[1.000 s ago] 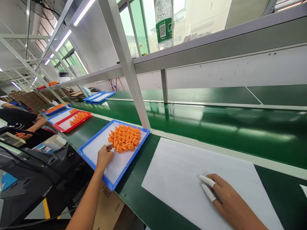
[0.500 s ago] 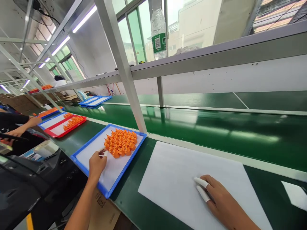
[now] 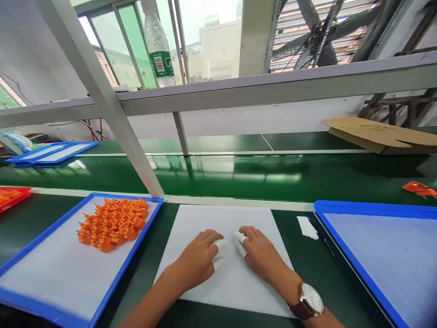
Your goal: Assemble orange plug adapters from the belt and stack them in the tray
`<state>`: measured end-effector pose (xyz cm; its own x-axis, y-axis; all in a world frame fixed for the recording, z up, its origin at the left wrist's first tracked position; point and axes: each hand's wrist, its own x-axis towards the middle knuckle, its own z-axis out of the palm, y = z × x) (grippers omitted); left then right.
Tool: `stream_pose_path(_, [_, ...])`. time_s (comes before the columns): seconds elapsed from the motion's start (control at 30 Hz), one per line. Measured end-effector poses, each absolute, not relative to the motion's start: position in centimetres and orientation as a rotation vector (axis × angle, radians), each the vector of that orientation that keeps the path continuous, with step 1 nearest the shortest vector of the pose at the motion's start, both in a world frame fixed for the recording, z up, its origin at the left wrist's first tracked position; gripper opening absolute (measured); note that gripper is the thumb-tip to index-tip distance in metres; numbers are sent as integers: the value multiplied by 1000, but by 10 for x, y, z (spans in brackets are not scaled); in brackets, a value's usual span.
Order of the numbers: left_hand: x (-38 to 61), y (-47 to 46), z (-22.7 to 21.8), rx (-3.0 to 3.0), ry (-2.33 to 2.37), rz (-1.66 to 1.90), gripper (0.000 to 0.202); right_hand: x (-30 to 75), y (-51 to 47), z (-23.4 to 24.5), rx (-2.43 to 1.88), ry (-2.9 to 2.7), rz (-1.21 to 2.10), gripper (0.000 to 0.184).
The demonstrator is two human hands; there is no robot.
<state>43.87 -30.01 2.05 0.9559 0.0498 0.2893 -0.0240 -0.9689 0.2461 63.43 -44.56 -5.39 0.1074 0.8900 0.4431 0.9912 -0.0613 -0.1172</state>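
Both my hands rest side by side on a white paper sheet (image 3: 232, 287) that lies on the green bench. My left hand (image 3: 200, 258) has bent fingers with white finger cots on the tips; thumb and forefinger are apart and nothing shows between them. My right hand (image 3: 261, 255) lies flat, with cots on two fingers and a watch (image 3: 310, 300) on the wrist. The fingertips of the two hands nearly meet. A pile of small orange parts (image 3: 112, 223) lies in a blue tray (image 3: 124, 266) to the left of my left hand.
A second blue tray (image 3: 341, 207) lined with white sits at the right, with a paper scrap (image 3: 307, 227) beside it. Behind runs a green conveyor belt (image 3: 256, 175) carrying orange pieces (image 3: 418, 188) and cardboard (image 3: 378, 132). A slanted frame post (image 3: 102, 100) crosses the view. A red tray (image 3: 13, 197) is at far left.
My left hand left the orange pile and came right onto the white sheet, close to my right hand. The view swung right, bringing the right blue tray in.
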Motion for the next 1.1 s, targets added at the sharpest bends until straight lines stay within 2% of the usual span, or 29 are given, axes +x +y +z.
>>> stream_pose_path(0.17, [468,-316,-12,2900,-64,322,53,637,-443,-58,-2142,-1825,-253,38])
stream_pose_path(0.3, [466,-308,-25,2828,-47,299,61,636,-443,-59,-2149,-1841,-178,30])
stream_pose_path(0.47, [466,-306,-26,2810,-29,252,57,635,-443,-61,-2146,-1855,-173,26])
stream_pose_path(0.6, [467,-309,-25,2813,8,212,51,636,-444,-61,-2121,-1854,-186,33])
stream_pose_path(0.77, [468,-309,-22,2774,17,205,56,639,-445,-61,-2051,-1854,-238,37])
stream_pose_path(0.93, [464,-306,-22,2725,-7,300,57,639,-443,-63,-2034,-1827,-250,37])
stream_pose_path(1.1, [468,-293,-50,2716,-132,499,55,637,-440,-67,-2127,-1786,-192,37])
